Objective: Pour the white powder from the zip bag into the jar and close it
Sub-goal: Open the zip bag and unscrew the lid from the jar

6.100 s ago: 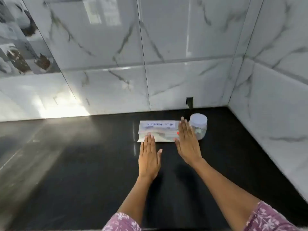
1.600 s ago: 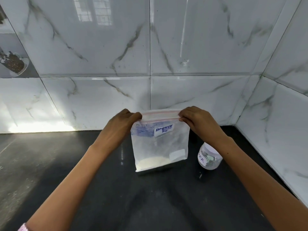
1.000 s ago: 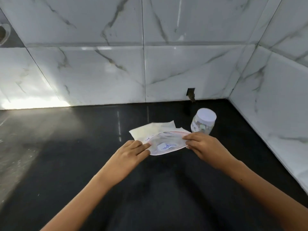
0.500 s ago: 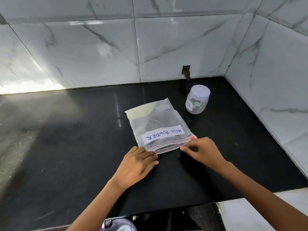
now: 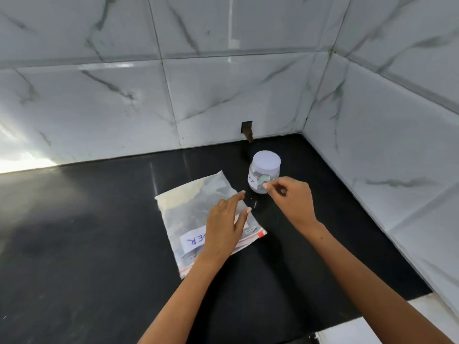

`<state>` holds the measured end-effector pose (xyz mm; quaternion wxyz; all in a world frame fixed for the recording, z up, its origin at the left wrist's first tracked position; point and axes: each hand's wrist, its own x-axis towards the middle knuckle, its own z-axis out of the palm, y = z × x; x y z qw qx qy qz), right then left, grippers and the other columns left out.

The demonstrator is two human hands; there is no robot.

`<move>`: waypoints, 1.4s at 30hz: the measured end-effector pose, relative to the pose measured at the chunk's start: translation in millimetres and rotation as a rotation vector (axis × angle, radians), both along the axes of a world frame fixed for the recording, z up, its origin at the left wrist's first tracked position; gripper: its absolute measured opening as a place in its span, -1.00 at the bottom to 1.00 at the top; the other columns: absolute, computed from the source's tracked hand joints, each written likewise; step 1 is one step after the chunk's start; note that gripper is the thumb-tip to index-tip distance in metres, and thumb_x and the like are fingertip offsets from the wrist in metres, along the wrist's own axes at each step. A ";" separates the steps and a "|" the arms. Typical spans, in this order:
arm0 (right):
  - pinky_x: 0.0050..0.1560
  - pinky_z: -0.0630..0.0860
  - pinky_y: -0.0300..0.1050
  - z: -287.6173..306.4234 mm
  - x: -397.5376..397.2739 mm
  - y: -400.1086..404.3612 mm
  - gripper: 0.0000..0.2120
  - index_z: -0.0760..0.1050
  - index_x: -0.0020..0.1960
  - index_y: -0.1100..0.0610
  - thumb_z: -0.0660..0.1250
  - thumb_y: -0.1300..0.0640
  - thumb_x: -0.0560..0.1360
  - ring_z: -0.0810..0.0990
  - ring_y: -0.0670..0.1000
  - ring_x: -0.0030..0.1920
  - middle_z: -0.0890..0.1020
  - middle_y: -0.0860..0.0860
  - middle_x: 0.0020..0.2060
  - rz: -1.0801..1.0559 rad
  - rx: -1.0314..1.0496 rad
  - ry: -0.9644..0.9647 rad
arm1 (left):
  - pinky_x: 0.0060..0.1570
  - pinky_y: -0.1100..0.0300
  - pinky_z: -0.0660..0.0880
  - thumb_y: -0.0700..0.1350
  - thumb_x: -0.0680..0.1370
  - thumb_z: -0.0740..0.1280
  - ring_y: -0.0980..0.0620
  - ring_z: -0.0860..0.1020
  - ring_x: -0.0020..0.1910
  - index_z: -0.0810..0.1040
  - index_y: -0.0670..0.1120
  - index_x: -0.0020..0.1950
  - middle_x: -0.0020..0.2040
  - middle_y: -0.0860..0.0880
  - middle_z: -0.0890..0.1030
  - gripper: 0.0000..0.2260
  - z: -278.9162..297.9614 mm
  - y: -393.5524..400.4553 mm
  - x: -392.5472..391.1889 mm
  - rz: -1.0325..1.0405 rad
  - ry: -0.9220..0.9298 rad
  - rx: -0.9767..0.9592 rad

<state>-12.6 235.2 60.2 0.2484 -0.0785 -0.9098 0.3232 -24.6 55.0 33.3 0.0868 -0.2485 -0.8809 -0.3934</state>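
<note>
Head view is showing the zip bag [image 5: 198, 209] lying flat on the black counter [image 5: 74, 244], toward its back right corner. I am keeping my left hand [image 5: 224, 225] spread on it, fingers straight — likely pinning it. My right hand [image 5: 293, 197] is reaching with loosely curled fingers, gripping nothing, for the jar [image 5: 264, 175] just beyond — lid [image 5: 266, 161] on, probably to unscrew first.

We count one zip bag [image 5: 198, 214] lying flat, one jar [image 5: 263, 175], one white lid [image 5: 266, 161] on that jar, two paper labels, two hands, one black counter [image 5: 74, 244], two tiled walls.
</note>
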 end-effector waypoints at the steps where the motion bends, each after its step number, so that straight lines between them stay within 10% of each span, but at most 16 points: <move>1: -0.16 0.58 -0.11 2.9 -9.0 6.3 -0.86 0.61 -0.10 0.16 0.40 0.08 0.46 0.59 -0.08 -0.18 0.67 0.03 -0.16 -0.034 0.022 0.024 | 0.14 0.12 0.42 0.01 0.59 0.24 0.00 0.53 0.09 0.41 -0.01 0.35 0.21 -0.02 0.57 -0.66 2.2 10.3 -7.3 0.007 -0.023 0.018; 9: 0.14 0.46 -0.04 1.4 -78.3 22.4 -0.39 0.35 0.31 0.11 0.38 -0.19 0.39 0.34 0.11 0.34 0.34 0.12 0.36 -0.144 0.191 -0.278 | 0.18 0.17 0.41 0.05 0.50 0.38 0.03 0.50 0.17 0.33 -0.02 0.39 0.29 -0.01 0.51 -0.50 -6.0 58.4 -45.5 0.060 -0.171 0.147; 17: -0.06 0.46 -0.12 5.4 -69.6 19.9 -0.46 0.42 0.05 0.08 0.39 -0.28 0.28 0.50 0.05 0.03 0.52 0.06 0.03 -0.090 0.273 -0.341 | 0.34 0.11 0.34 0.04 0.33 0.55 -0.02 0.40 0.34 0.26 -0.06 0.45 0.39 -0.05 0.43 -0.22 -18.6 81.7 -67.4 0.065 -0.328 0.217; 29: 0.19 0.48 -0.04 29.1 -54.2 44.0 -0.48 0.54 0.13 -0.06 0.52 -0.06 0.19 0.47 -0.12 0.15 0.52 -0.12 0.19 0.390 0.099 -0.502 | -0.16 0.50 0.48 0.17 0.12 0.58 0.18 0.54 0.00 0.39 0.16 0.15 0.04 0.23 0.52 -0.32 -24.8 76.6 -73.7 -0.064 -0.390 0.290; 33: 0.25 0.43 0.03 26.4 -60.7 34.8 -0.14 0.22 0.38 -0.07 0.46 -0.29 0.18 0.38 0.01 0.28 0.36 -0.03 0.32 0.294 0.282 -0.684 | -0.14 0.61 0.39 0.17 0.17 0.57 0.25 0.51 0.00 0.34 0.21 0.11 0.03 0.35 0.45 -0.38 -26.0 74.7 -74.8 -0.070 -0.397 0.284; 36: 0.12 0.43 0.01 20.4 -65.6 21.9 -0.14 0.16 0.37 0.05 0.36 -0.37 0.25 0.39 0.12 0.23 0.35 0.10 0.26 0.110 0.499 -0.789 | -0.15 0.55 0.44 0.17 0.10 0.58 0.20 0.52 0.01 0.28 0.14 0.14 0.04 0.27 0.47 -0.27 -28.9 74.0 -75.1 -0.057 -0.430 0.294; 42: 0.22 0.43 0.01 35.8 -71.4 34.3 -0.24 0.21 0.39 -0.21 0.48 -0.12 0.29 0.32 0.05 0.28 0.28 0.02 0.28 0.389 0.322 -0.853 | 0.05 0.29 0.51 0.15 0.13 0.58 0.08 0.53 0.06 0.30 0.08 0.18 0.12 0.10 0.50 -0.27 -29.3 74.7 -73.5 -0.049 -0.429 0.245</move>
